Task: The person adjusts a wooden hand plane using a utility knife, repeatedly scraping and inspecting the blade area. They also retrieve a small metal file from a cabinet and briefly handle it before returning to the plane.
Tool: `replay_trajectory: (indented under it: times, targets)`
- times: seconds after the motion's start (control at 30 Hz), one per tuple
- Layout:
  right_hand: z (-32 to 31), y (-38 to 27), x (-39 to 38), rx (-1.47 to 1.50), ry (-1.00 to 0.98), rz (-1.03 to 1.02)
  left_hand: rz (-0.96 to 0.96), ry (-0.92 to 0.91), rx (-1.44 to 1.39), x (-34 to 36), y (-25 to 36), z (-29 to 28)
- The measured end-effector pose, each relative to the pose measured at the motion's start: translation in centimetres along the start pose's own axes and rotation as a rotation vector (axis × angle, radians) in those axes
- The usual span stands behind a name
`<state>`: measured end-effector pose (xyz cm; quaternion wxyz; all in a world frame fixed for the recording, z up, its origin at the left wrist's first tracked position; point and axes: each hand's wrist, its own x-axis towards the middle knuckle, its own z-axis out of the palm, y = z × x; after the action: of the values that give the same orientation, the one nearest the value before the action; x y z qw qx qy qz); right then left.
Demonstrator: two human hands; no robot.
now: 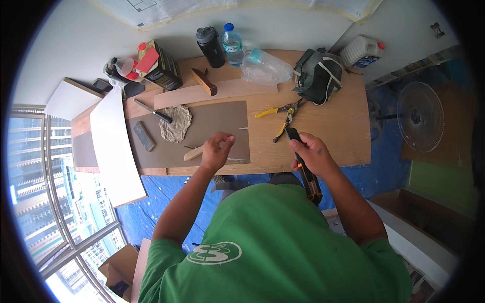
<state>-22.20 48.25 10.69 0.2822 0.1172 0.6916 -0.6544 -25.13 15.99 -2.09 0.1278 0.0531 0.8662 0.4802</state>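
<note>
Green shirt [273, 237] fabric fills the head view at 6 o'clock, the wearer's forearms reaching past it on both sides toward a wooden table [333, 139]. Right of centre, at 3 o'clock, the right hand [314, 151] has its grip closed around a black-and-orange utility knife [307, 178], held slantwise over the table's near edge, its lower end toward the shirt. Yellow-handled snips [289, 108] lie at the hand's 11 o'clock. The left hand [216, 151], at 9 o'clock, hangs over a brown panel [217, 113], thumb and fingers drawn together; whether its grip has hold of anything small, I cannot tell. Just beside it, at its 9 o'clock, is a wooden piece [193, 153]; at its 10 o'clock, a crumpled cloth [177, 130]. At the cloth's 8 o'clock rests a grey block [144, 136].
</note>
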Motion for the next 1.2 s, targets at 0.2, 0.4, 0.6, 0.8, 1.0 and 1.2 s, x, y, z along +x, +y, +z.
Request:
replay_trajectory:
  times: [0.2, 0.4, 0.6, 0.8, 1.0, 1.2]
  targets:
    - [-3.9, -2.6, 4.3, -0.016, -0.168, -0.021, -0.192, -0.094, -0.938, 4.8, 17.8, 6.5]
    - [-8.2, -0.6, 5.2, 0.068, -0.375, 0.079, -0.266, 0.172, -0.748, 6.9, 19.1, 7.5]
    - [-10.0, 2.0, 4.8, 0.105, -0.417, 0.297, -0.323, 0.262, -0.812, 8.2, 17.5, 8.8]
    - [-10.7, 2.4, 6.2, 0.051, -0.306, 0.145, -0.380, 0.165, -0.810, 8.4, 16.7, 7.7]
    - [-12.1, 4.4, 8.7, 0.216, -0.388, 0.124, -0.526, 0.242, -0.726, 4.3, 13.2, 5.2]
    - [-11.7, 6.4, 9.1, 0.719, -0.528, 0.266, -0.722, 0.419, -0.714, -4.8, 6.0, 4.7]
